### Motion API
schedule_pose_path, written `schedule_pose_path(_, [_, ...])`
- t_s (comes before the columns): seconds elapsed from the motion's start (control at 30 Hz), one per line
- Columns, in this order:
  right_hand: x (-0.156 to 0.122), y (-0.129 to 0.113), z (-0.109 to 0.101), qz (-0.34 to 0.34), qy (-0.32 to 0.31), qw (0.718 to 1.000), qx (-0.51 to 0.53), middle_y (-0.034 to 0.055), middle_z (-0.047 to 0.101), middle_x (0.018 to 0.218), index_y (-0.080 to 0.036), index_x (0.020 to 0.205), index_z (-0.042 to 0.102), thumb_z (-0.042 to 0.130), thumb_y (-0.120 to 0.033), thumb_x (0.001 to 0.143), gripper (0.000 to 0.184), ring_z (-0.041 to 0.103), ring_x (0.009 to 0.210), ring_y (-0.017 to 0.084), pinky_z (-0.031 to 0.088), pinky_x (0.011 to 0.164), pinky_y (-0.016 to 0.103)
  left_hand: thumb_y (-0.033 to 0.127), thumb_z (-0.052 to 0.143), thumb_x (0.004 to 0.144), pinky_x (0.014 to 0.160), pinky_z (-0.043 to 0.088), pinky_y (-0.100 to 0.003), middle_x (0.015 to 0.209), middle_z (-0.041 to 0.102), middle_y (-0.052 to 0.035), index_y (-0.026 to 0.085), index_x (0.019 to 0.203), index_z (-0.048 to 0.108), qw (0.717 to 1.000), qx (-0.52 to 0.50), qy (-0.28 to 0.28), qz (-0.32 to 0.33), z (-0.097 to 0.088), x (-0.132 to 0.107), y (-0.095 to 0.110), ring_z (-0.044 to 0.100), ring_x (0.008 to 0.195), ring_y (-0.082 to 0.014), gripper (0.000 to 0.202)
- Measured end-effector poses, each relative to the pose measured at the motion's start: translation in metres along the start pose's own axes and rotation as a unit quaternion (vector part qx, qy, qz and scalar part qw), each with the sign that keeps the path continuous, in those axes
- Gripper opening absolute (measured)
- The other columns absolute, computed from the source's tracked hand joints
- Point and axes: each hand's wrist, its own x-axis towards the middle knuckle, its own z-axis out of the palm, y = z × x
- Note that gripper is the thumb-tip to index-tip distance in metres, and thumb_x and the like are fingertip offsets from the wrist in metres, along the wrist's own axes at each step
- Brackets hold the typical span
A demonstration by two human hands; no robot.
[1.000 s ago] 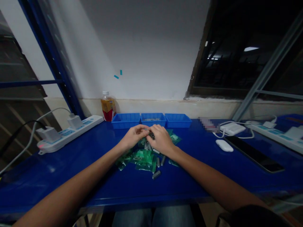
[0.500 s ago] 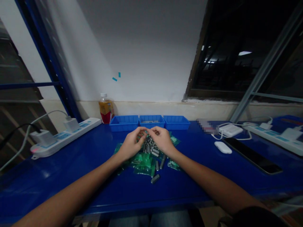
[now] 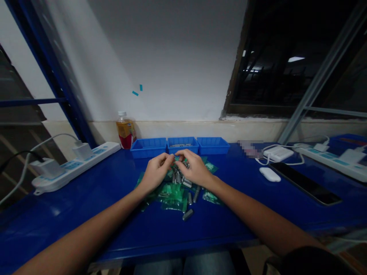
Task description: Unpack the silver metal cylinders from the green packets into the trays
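My left hand (image 3: 156, 171) is closed in a pinch above a heap of small grey metal pieces (image 3: 178, 177); what it pinches is too small to make out. Close beside it, my right hand (image 3: 194, 168) has curled fingers, with thumb and forefinger apart and nothing visible between them. Its other fingertips are hidden. Under and around the heap lie green clear plastic bags (image 3: 173, 194), some with pieces inside. Several grey metal cylinders lie loose in front, the nearest cylinder (image 3: 188, 214) by itself on the blue table (image 3: 137, 233).
Behind my hands stand a left blue bin (image 3: 149, 152), a middle bin (image 3: 183, 151) holding thin metal pieces and a right bin (image 3: 213, 149). A bottle (image 3: 126, 131) and power strip (image 3: 77, 166) are left; a white case (image 3: 270, 174), phone (image 3: 306, 185) and cables lie right.
The fingertips, which met over the heap, are now slightly apart. My right thumb and forefinger have separated, and my left hand has drawn a little left. The view has shifted slightly.
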Motion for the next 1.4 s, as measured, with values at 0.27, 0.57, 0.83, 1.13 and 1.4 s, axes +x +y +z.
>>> schedule_pose_path(0.27, [0.002, 0.005, -0.004, -0.086, -0.036, 0.989, -0.111, 0.0039, 0.055, 0.078, -0.018, 0.080, 0.054, 0.049, -0.020, 0.086, 0.008, 0.052, 0.079, 0.018, 0.040, 0.073, 0.029, 0.051, 0.039, 0.088, 0.057, 0.034, -0.022, 0.057, 0.048, 0.0025, 0.016, 0.059, 0.047, 0.999, 0.029, -0.020, -0.012, 0.004, -0.001, 0.004, 0.047, 0.058, -0.0126, 0.045])
schedule_pose_path(0.57, [0.011, 0.026, -0.017, -0.070, -0.048, 0.959, -0.271, 0.0049, 0.057, 0.075, -0.018, 0.072, 0.057, 0.045, -0.027, 0.088, 0.022, 0.051, 0.077, 0.019, 0.036, 0.072, 0.030, 0.046, 0.033, 0.092, 0.063, 0.039, -0.026, 0.069, 0.057, -0.0001, 0.017, 0.076, 0.055, 0.985, 0.149, -0.080, 0.035, 0.002, -0.002, -0.002, 0.053, 0.067, -0.0158, 0.040])
schedule_pose_path(0.83, [0.018, 0.113, -0.060, 0.253, 0.057, 0.873, -0.414, 0.0143, 0.063, 0.092, -0.015, 0.080, 0.066, 0.044, -0.032, 0.087, 0.029, 0.052, 0.094, 0.028, 0.038, 0.078, 0.036, 0.036, 0.047, 0.089, 0.092, 0.041, -0.041, 0.111, 0.055, -0.0117, 0.015, 0.113, 0.056, 0.907, 0.392, -0.048, 0.148, -0.009, 0.042, -0.031, 0.051, 0.103, -0.0262, 0.034])
schedule_pose_path(1.13, [0.020, 0.121, -0.051, 0.292, 0.026, 0.867, -0.403, 0.0183, 0.063, 0.105, -0.012, 0.097, 0.067, 0.035, -0.042, 0.092, 0.044, 0.050, 0.104, 0.033, 0.034, 0.086, 0.047, 0.032, 0.048, 0.087, 0.099, 0.039, -0.044, 0.132, 0.047, -0.0132, 0.015, 0.121, 0.056, 0.887, 0.442, -0.054, 0.122, -0.001, 0.072, -0.064, 0.045, 0.118, -0.0304, 0.039])
schedule_pose_path(1.4, [0.016, 0.111, -0.033, 0.091, -0.109, 0.939, -0.312, 0.0103, 0.049, 0.134, -0.018, 0.121, 0.056, 0.048, -0.038, 0.088, 0.039, 0.047, 0.118, 0.025, 0.034, 0.096, 0.039, 0.026, 0.043, 0.088, 0.101, 0.038, -0.041, 0.128, 0.052, -0.0121, 0.015, 0.117, 0.060, 0.904, 0.396, -0.064, 0.148, -0.011, 0.076, -0.074, 0.049, 0.116, -0.0275, 0.035])
